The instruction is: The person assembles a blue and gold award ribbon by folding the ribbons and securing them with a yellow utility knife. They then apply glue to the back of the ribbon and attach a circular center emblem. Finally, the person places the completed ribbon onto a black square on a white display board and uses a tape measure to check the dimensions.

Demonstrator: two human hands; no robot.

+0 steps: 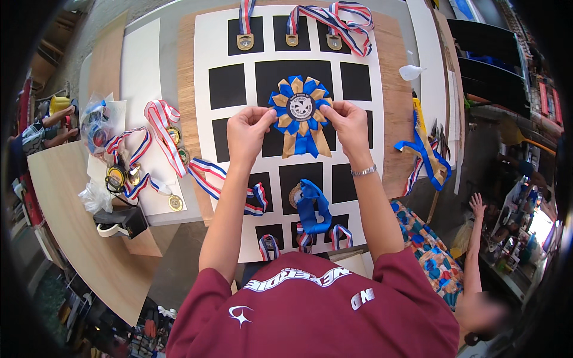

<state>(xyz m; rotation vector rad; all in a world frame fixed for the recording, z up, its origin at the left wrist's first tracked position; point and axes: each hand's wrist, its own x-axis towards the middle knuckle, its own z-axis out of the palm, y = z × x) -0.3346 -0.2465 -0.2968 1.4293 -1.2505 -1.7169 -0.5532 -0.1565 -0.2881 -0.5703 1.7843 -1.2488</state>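
Note:
A blue and gold ribbon rosette (300, 113) with a round black-and-white centre is held between my two hands, over the large middle black panel of a white mat board (206, 65). My left hand (253, 128) pinches its left edge. On the opposite edge, the thumb and fingers of my right hand (347, 126) are closed. Its gold and blue tails hang toward me. Medals with striped ribbons (245, 40) lie on the board's far panels. Nearer me rest a medal with a blue ribbon (313, 209) and several striped-ribbon medals (270, 246).
Loose medals (175, 201) and striped ribbons lie left, near a tape dispenser (122, 222) and a clear plastic bag (97, 126). At right are a blue and gold ribbon (439, 167), scissors (440, 140) and a white bottle (410, 72). Another person (471, 280) is at lower right.

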